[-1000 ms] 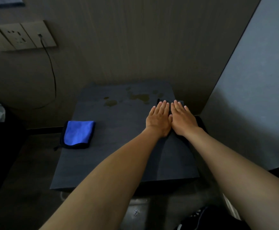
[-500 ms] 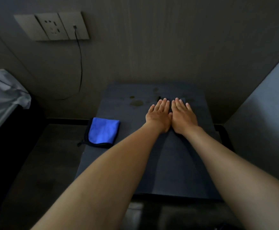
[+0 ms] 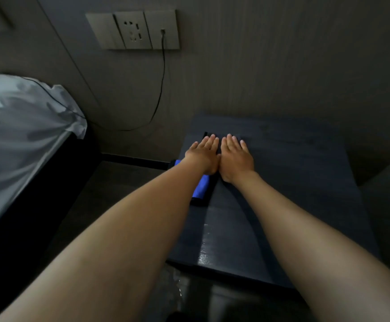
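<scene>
Both hands have travelled leftward across the worktop (image 3: 305, 182) since a moment back, and the view has swung with them, so the bed (image 3: 15, 135) now fills the left side and the blue cloth (image 3: 201, 188) is mostly hidden behind the left forearm. From where I stand, the left hand (image 3: 203, 154) and right hand (image 3: 234, 156) lie flat, side by side and touching along the thumbs, fingers straight and close together, gripping nothing. They press down on what looks like a dark cloth (image 3: 205, 135), though in this dim light only a corner shows past the fingertips and I can't be sure of it. The blue cloth sits at the worktop's left edge, nearer the person than the fingers and just beneath the left wrist, its long side running along that edge, away from the person. The left hand is plainly the nearer one; I'd judge it need only draw back and curl down to take it. A cable (image 3: 161, 89) hangs from the wall socket panel (image 3: 133, 30) behind.
</scene>
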`<state>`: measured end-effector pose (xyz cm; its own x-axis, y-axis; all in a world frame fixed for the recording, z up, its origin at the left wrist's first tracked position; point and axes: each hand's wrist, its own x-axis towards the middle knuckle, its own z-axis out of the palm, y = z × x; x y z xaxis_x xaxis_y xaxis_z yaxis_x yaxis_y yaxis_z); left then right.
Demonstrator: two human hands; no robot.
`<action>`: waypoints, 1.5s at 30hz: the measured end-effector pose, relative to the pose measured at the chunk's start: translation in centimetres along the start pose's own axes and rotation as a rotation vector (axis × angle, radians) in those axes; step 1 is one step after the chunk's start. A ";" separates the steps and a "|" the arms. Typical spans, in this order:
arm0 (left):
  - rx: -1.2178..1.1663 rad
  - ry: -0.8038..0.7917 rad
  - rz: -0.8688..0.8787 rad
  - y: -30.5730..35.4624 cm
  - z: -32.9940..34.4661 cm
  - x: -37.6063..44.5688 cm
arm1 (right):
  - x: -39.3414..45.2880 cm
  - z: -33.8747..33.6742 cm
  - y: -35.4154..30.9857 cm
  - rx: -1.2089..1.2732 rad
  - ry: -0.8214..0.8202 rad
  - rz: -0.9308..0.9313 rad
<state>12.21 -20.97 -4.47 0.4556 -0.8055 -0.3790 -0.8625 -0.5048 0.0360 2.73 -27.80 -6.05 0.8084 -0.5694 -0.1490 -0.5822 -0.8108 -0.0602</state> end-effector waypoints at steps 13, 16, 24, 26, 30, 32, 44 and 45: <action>-0.077 0.002 -0.085 -5.9 0.0 -1.0 | 3.5 -0.7 -5.5 -0.016 -0.074 -0.108; -0.026 0.000 -0.086 -6.1 -0.3 -0.2 | 3.8 -0.7 -5.5 -0.029 -0.061 -0.116; 0.127 0.054 -0.089 -2.6 -0.3 3.2 | 5.2 -1.4 -1.9 -0.017 -0.063 -0.047; 0.165 0.069 -0.070 -0.7 -0.4 4.1 | 5.1 -1.5 0.1 -0.020 -0.053 -0.030; 0.195 0.072 -0.045 3.4 -1.2 5.6 | 4.9 -1.4 4.4 0.009 -0.038 0.020; 0.205 0.060 -0.045 5.6 -1.6 6.4 | 4.8 -1.4 6.6 0.013 -0.035 0.048; 0.179 0.082 0.052 19.9 -2.6 8.7 | 1.1 -1.3 20.6 0.013 -0.007 0.163; 0.171 0.084 0.061 20.9 -2.6 8.9 | 0.8 -1.4 21.7 0.015 -0.006 0.172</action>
<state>-1.22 -39.54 -4.68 0.4117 -0.8599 -0.3017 -0.9108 -0.3998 -0.1035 -9.13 -45.99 -6.13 0.6964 -0.6985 -0.1645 -0.7130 -0.6995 -0.0484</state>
